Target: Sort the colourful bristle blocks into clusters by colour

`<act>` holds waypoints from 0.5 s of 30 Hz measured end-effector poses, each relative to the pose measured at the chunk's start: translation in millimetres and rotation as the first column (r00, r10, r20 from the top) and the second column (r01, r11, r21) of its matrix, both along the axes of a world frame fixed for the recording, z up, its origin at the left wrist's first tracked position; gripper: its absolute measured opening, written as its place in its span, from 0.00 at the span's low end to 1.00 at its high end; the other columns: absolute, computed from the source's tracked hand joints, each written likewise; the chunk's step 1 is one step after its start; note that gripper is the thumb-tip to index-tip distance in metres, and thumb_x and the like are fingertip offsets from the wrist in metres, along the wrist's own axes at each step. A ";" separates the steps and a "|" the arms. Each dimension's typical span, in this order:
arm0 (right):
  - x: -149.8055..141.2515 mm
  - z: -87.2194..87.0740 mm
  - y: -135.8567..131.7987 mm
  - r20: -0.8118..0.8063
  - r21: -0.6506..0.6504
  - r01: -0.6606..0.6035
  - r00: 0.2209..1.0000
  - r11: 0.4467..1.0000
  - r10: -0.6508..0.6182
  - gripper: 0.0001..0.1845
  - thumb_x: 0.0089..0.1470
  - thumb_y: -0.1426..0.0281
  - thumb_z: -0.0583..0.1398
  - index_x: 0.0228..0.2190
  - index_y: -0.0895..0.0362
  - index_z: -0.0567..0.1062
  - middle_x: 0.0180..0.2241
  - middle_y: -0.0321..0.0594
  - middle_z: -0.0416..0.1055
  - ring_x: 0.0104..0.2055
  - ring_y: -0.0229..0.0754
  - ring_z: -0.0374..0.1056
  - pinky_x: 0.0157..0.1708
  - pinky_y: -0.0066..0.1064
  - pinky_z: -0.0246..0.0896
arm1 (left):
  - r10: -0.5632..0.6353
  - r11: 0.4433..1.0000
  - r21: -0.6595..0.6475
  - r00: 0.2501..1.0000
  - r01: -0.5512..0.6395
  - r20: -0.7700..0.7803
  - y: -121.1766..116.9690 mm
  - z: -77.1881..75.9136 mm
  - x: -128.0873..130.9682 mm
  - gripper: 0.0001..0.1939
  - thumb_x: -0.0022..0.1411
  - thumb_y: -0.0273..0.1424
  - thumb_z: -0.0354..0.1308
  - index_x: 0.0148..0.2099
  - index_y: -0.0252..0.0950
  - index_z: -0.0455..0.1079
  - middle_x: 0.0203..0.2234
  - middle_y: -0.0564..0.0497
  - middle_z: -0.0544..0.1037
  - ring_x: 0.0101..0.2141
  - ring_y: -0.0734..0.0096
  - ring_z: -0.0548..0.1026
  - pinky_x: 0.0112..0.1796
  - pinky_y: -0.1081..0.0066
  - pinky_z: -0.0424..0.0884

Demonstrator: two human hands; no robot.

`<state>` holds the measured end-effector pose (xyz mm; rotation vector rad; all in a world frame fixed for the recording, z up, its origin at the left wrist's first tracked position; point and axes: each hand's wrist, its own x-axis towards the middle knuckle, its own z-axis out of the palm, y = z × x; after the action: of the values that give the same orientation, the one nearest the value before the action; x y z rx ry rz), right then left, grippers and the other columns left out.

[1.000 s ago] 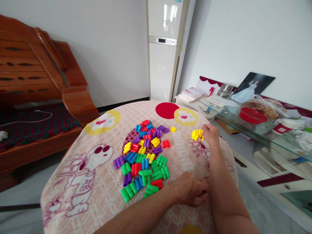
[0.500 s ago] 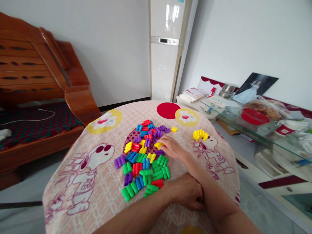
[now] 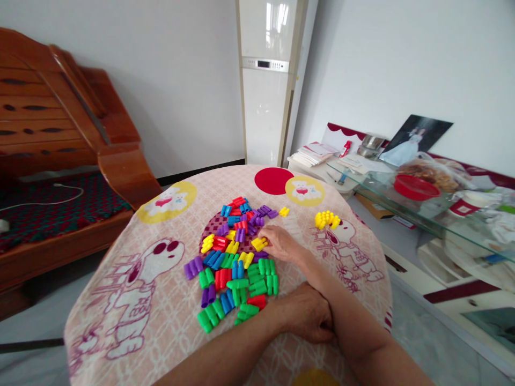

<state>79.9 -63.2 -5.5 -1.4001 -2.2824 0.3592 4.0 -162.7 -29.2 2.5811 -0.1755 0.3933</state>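
On the cloth-covered counter (image 3: 161, 300), at the right side of the mixed pile of coloured blocks (image 3: 230, 261), pinches a yellow block (image 3: 258, 244) by its right part with the fingers of the right hand (image 3: 280, 243). Reaches in from the lower right, back of the hand upward, fingers pointing left. Holds the yellow block with its long axis slanting slightly, from lower left to upper right, its left part pointing away from the palm; cannot tell whether lifted or touching the cloth. Keeps the left hand (image 3: 309, 313) curled shut, nearer the body, beneath the right forearm (image 3: 341, 300); cannot see inside the fist. Beyond the right hand, near the pile, shows a small yellow piece (image 3: 284, 212) on the cloth. Farther right, well apart from the pile, shows a yellow cluster (image 3: 326, 220), long axis running roughly left to right.
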 end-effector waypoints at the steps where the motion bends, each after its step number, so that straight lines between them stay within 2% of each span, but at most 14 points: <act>1: -0.1 0.3 -0.5 -0.018 -0.005 0.002 1.000 1.000 -0.002 0.10 0.46 0.79 0.62 0.33 0.58 0.73 0.33 0.38 0.71 0.36 0.40 0.64 0.38 0.29 0.56 | 0.003 1.000 -0.001 1.000 -0.003 -0.004 0.0 -0.7 0.2 0.08 0.52 0.38 0.64 0.27 0.39 0.78 0.20 0.57 0.78 0.21 0.76 0.68 0.26 0.72 0.60; 5: -0.3 2.3 -2.5 -0.132 -0.025 0.020 0.991 0.999 -0.023 0.10 0.43 0.80 0.63 0.31 0.58 0.73 0.31 0.35 0.70 0.33 0.38 0.63 0.35 0.27 0.55 | 0.004 1.000 0.005 1.000 -0.004 -0.016 0.1 1.6 -0.3 0.10 0.53 0.39 0.63 0.27 0.39 0.78 0.19 0.56 0.78 0.22 0.76 0.68 0.26 0.72 0.60; 11: -0.6 13.0 -6.5 -0.342 -0.020 0.021 0.939 1.000 -0.027 0.12 0.41 0.79 0.63 0.32 0.57 0.76 0.32 0.36 0.72 0.35 0.38 0.66 0.37 0.28 0.59 | -0.012 1.000 -0.011 0.997 0.012 -0.077 1.6 7.7 -1.9 0.09 0.55 0.38 0.62 0.29 0.39 0.78 0.21 0.56 0.79 0.24 0.75 0.71 0.28 0.72 0.62; 15: 23.3 28.0 -5.1 -0.500 -0.049 0.129 0.855 0.990 -0.136 0.13 0.43 0.77 0.60 0.34 0.58 0.78 0.33 0.37 0.75 0.33 0.38 0.70 0.35 0.27 0.63 | 0.001 1.000 0.007 0.988 0.000 -0.151 0.3 11.6 -1.5 0.11 0.57 0.39 0.60 0.30 0.39 0.78 0.25 0.55 0.81 0.26 0.73 0.74 0.27 0.71 0.62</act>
<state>103.1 -68.3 22.5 -1.2767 -1.7501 0.6167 2.5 -162.4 -17.6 2.6053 -0.1221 0.1959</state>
